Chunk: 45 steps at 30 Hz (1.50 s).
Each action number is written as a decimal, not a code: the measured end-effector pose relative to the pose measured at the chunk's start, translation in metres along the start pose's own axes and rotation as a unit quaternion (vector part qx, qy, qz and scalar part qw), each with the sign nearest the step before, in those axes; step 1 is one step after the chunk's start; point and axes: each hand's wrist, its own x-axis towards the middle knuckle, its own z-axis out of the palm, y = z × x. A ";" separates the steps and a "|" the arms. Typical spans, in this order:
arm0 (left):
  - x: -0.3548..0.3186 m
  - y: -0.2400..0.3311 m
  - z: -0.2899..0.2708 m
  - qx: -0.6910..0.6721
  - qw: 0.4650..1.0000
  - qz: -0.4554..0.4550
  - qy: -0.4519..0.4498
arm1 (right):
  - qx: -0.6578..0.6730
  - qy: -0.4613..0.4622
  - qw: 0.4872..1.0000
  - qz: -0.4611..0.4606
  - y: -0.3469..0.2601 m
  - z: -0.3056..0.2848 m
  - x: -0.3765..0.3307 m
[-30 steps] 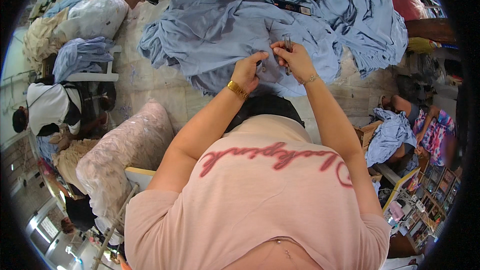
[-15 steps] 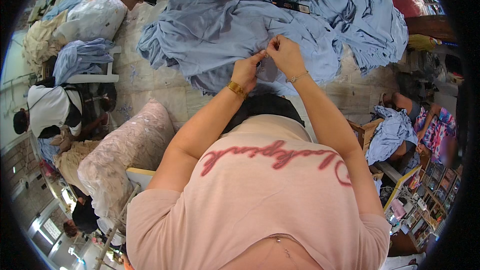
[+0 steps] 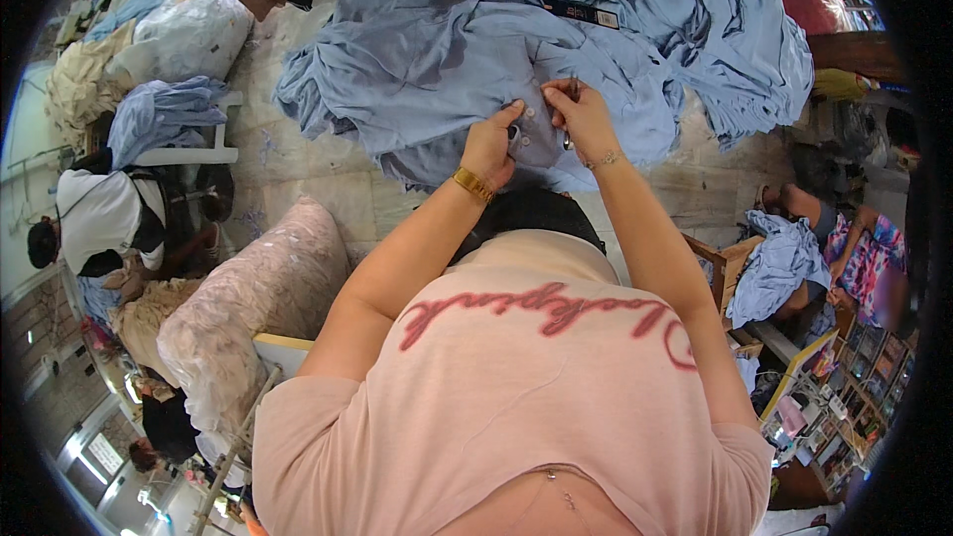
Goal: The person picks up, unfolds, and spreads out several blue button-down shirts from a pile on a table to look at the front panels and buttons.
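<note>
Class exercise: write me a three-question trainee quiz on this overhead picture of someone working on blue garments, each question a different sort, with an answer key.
1. True or false: both hands work at the buttoned strip of the blue-grey shirt.
2. Multiple choice: what is on the wrist of the left hand? A) a gold-coloured bracelet B) a red sweatband C) a black glove
3. Short answer: what does the right hand hold besides the cloth?

Key
1. True: both hands pinch the strip with the pale buttons.
2. A, the gold-coloured bracelet.
3. A thin, dark, upright tool; which kind cannot be told.
</note>
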 end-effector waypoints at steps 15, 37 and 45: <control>0.011 -0.005 -0.006 -0.075 0.997 -0.016 -0.015 | 0.058 0.017 0.998 0.004 0.009 -0.002 -0.025; 0.001 -0.001 0.005 0.038 0.997 0.069 0.009 | 0.091 0.033 0.995 -0.002 0.014 -0.009 -0.023; -0.005 0.000 0.011 0.023 0.997 0.077 -0.015 | 0.017 0.088 0.993 -0.079 0.012 -0.015 -0.025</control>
